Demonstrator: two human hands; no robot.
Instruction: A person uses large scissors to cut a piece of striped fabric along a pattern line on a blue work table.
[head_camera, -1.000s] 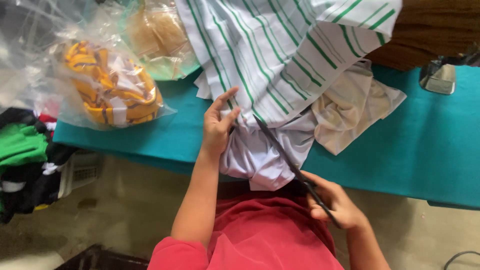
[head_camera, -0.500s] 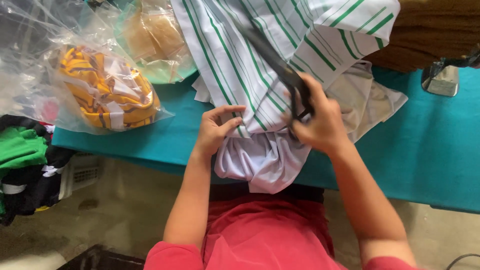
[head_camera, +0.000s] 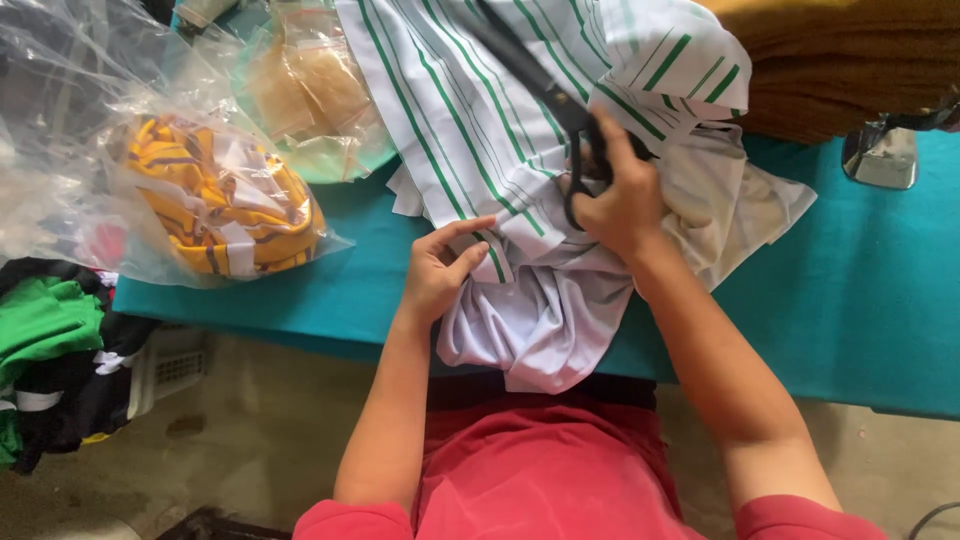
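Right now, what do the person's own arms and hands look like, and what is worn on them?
Both arms are bare from the upper arm down. Short red sleeves, part of a red shirt, show at the bottom edge. The left hand and right hand are bare: no gloves, and no watch, bracelet or ring that shows. No markings show on either arm.

Single head-worn view, looking steeply down from above the person's own chest.

We see one camera only, so no second view overlaps it. It faces down and forward over the teal table (head_camera: 860, 300), close in: forearms fill the lower frame, floor (head_camera: 250, 440) shows below the table's near edge.
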